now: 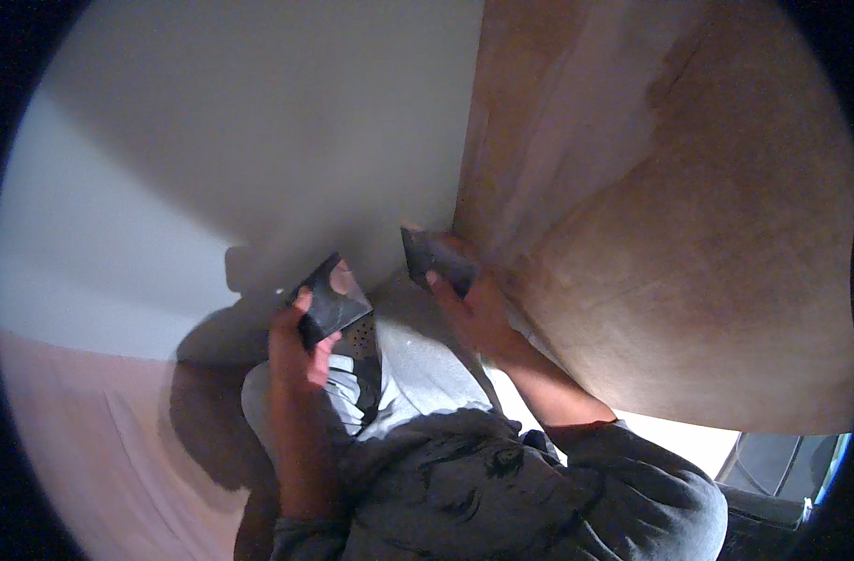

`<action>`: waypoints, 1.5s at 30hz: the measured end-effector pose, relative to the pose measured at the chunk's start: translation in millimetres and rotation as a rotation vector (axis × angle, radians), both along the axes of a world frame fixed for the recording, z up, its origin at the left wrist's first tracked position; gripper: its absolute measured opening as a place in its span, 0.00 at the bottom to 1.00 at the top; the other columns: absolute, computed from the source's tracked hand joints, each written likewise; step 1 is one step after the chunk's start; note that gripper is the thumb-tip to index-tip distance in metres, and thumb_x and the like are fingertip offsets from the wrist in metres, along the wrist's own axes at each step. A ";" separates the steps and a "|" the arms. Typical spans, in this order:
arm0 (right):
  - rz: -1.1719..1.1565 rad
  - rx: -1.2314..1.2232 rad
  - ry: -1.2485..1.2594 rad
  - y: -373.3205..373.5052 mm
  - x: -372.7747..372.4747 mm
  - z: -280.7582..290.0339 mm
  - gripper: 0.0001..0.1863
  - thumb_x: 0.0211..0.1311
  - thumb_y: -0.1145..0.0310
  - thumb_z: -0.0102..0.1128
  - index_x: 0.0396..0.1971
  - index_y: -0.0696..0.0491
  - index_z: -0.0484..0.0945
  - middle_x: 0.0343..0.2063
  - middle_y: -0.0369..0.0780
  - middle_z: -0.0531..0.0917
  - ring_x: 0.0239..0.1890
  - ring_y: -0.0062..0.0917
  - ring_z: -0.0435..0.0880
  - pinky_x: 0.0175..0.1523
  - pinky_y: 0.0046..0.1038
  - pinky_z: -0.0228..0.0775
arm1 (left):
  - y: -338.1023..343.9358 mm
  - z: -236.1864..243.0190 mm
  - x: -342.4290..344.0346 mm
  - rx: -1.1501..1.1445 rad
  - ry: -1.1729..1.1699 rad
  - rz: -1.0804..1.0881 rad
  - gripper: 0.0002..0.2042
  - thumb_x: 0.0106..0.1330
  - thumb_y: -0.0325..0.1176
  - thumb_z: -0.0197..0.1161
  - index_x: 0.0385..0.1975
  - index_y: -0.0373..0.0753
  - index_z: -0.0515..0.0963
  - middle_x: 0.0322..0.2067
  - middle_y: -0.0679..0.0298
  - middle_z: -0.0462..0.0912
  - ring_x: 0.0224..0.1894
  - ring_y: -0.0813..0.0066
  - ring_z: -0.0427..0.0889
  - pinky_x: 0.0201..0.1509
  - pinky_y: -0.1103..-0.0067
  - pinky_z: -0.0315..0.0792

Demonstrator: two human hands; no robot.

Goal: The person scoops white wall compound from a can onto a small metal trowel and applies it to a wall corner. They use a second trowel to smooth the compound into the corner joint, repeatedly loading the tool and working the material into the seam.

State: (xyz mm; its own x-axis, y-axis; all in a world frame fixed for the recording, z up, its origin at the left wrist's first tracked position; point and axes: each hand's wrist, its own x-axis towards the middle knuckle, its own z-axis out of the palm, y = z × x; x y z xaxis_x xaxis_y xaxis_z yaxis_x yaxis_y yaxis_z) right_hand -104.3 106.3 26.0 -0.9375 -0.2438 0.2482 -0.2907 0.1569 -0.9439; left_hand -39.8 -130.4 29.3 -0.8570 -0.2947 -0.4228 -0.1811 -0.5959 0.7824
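Observation:
My left hand (292,329) is closed on the edge of a flat, dark putty blade (326,316), which is tilted with its broad face up. A pinkish-brown smear of putty (342,278) lies on that face. Further right and a little higher, my right hand (473,304) grips a second dark putty blade (429,259), its thumb pressed against the face. This blade is held close to the corner where the pale wall (287,103) meets the brown wall (688,271). From this view I cannot tell whether it touches either surface. The two blades are apart.
Lighter, pinkish streaks (576,140) run down the brown wall. Pink covering (100,411) spans the lower left, under the pale wall. My shadow (212,402) falls there. Below my hands are my light-clothed legs (422,365). Dark framed objects (773,467) stand at the lower right.

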 end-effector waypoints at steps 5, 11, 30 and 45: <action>0.219 0.327 0.464 2.9 5.9 -13.5 0.30 0.54 0.74 0.60 0.60 0.53 0.70 0.62 0.40 0.74 0.58 0.34 0.75 0.63 0.36 0.60 | 53.0 -25.8 4.3 0.642 0.069 -0.113 0.10 0.70 0.29 0.54 0.47 0.33 0.75 0.37 0.57 0.83 0.29 0.69 0.82 0.27 0.84 0.81; 0.367 0.443 0.539 23.1 -0.8 -21.6 0.30 0.52 0.70 0.62 0.60 0.48 0.73 0.63 0.38 0.73 0.59 0.34 0.74 0.65 0.38 0.57 | 47.4 -22.7 9.7 0.607 0.118 -0.107 0.12 0.71 0.29 0.54 0.49 0.32 0.73 0.43 0.58 0.82 0.30 0.73 0.80 0.25 0.85 0.79; -0.521 -1.477 -0.934 -6.9 -213.2 -258.8 0.11 0.63 0.69 0.54 0.44 0.54 0.75 0.34 0.41 0.81 0.30 0.29 0.78 0.41 0.31 0.75 | 9.7 -6.3 39.4 0.466 0.095 -0.067 0.12 0.74 0.34 0.51 0.50 0.38 0.74 0.36 0.63 0.83 0.23 0.80 0.77 0.18 0.88 0.72; -0.114 -1.640 -0.670 4.0 -184.2 -15.8 0.08 0.61 0.69 0.57 0.40 0.48 0.75 0.38 0.32 0.81 0.40 0.19 0.77 0.44 0.32 0.67 | 22.8 23.2 47.5 0.425 0.162 -0.027 0.13 0.75 0.35 0.49 0.51 0.36 0.73 0.39 0.62 0.84 0.26 0.79 0.82 0.18 0.86 0.74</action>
State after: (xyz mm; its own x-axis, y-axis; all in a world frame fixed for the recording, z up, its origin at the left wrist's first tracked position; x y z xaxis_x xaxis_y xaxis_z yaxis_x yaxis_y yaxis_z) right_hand -288.5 110.3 10.2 -0.9638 -0.0948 -0.2493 0.1178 -0.9899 -0.0789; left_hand 7.7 -107.6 52.5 -0.9270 -0.1005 -0.3614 -0.0966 -0.8670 0.4889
